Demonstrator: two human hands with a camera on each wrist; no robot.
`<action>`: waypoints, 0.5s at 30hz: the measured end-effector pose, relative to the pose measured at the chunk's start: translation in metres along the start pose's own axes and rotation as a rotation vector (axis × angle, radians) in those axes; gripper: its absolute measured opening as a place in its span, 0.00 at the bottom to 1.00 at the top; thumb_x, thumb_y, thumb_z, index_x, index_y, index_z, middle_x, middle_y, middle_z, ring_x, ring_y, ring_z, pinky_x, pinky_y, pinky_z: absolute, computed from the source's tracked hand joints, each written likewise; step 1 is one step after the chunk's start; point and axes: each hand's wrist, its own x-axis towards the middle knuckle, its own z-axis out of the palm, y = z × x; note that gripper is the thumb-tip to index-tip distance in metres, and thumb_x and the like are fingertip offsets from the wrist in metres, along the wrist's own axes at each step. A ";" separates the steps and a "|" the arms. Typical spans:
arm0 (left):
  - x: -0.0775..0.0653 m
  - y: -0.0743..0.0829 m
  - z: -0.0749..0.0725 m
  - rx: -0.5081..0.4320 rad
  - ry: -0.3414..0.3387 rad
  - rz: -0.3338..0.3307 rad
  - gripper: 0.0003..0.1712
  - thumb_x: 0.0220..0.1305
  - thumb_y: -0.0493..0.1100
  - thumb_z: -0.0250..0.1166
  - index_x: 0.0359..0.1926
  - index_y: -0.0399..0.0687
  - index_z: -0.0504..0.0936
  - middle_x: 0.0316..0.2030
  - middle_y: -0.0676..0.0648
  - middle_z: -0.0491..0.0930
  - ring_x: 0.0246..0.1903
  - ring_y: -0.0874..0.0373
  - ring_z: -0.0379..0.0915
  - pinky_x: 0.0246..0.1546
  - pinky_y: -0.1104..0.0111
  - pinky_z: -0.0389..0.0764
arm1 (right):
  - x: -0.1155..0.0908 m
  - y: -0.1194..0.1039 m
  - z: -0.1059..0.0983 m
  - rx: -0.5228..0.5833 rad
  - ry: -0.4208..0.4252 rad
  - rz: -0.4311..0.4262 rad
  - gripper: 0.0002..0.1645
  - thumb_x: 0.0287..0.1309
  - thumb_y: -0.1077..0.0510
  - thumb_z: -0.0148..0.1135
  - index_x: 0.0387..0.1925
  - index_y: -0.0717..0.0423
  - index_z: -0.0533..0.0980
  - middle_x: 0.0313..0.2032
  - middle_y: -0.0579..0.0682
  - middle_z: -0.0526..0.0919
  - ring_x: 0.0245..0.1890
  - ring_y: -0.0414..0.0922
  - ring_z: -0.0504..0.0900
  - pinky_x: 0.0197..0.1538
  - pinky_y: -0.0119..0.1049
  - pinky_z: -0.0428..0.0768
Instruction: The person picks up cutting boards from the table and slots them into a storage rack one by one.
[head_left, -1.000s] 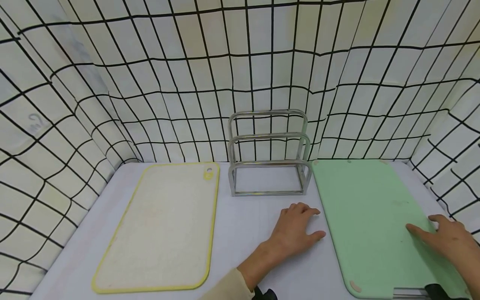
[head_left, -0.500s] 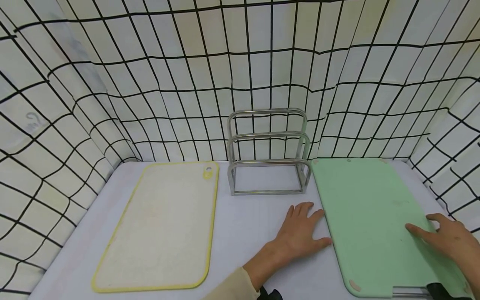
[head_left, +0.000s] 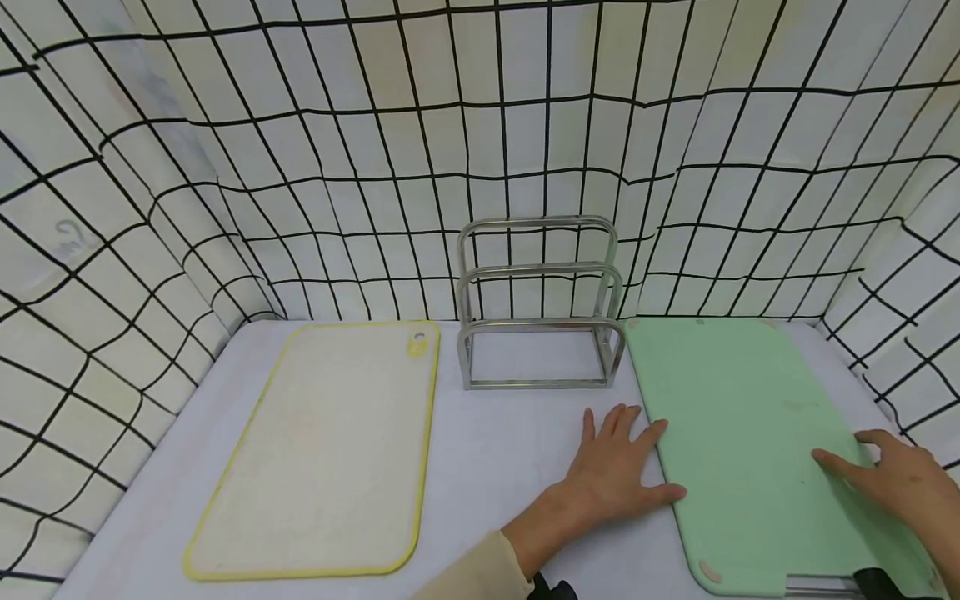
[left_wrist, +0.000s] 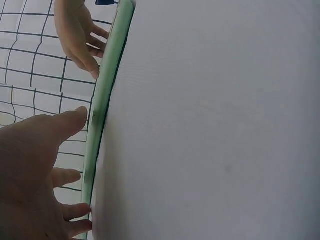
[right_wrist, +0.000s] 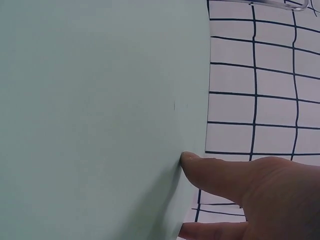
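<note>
At the head frame's right, take the green cutting board (head_left: 738,425), likely stiff and slick, by its long edges, with left grip (head_left: 611,479) spread, holding nothing, and right grip (head_left: 903,477) apparently pinching.

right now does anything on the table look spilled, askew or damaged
Nothing looks spilled or toppled; the metal rack stands upright. What stands out slightly is a faint smudge on the green board, in its far half towards the right; whether dirt or wear, I cannot tell.
</note>
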 end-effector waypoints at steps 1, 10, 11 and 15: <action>0.000 0.001 0.000 0.001 -0.001 -0.003 0.46 0.66 0.78 0.57 0.80 0.72 0.59 0.79 0.53 0.58 0.81 0.55 0.51 0.80 0.45 0.56 | -0.001 -0.001 0.000 0.000 0.002 0.012 0.52 0.68 0.40 0.64 0.61 0.85 0.56 0.49 0.85 0.73 0.45 0.72 0.80 0.44 0.57 0.83; 0.000 0.007 0.002 0.033 -0.005 -0.008 0.47 0.65 0.81 0.54 0.80 0.72 0.60 0.80 0.52 0.57 0.81 0.56 0.51 0.79 0.43 0.56 | -0.003 -0.001 0.002 -0.008 -0.030 0.061 0.59 0.66 0.32 0.62 0.63 0.84 0.54 0.56 0.86 0.66 0.53 0.74 0.75 0.55 0.61 0.80; 0.000 0.007 0.003 0.029 -0.005 -0.009 0.47 0.65 0.81 0.53 0.80 0.72 0.60 0.80 0.52 0.57 0.81 0.56 0.51 0.79 0.43 0.56 | -0.003 -0.001 0.002 -0.013 -0.034 0.067 0.60 0.65 0.31 0.61 0.63 0.83 0.54 0.58 0.86 0.65 0.55 0.74 0.74 0.56 0.62 0.80; 0.003 0.010 0.003 0.027 -0.001 -0.014 0.49 0.64 0.82 0.53 0.80 0.70 0.60 0.80 0.51 0.57 0.81 0.56 0.51 0.79 0.43 0.56 | -0.006 -0.002 0.000 -0.032 -0.050 0.092 0.62 0.63 0.27 0.61 0.65 0.80 0.53 0.59 0.85 0.64 0.56 0.73 0.73 0.58 0.61 0.80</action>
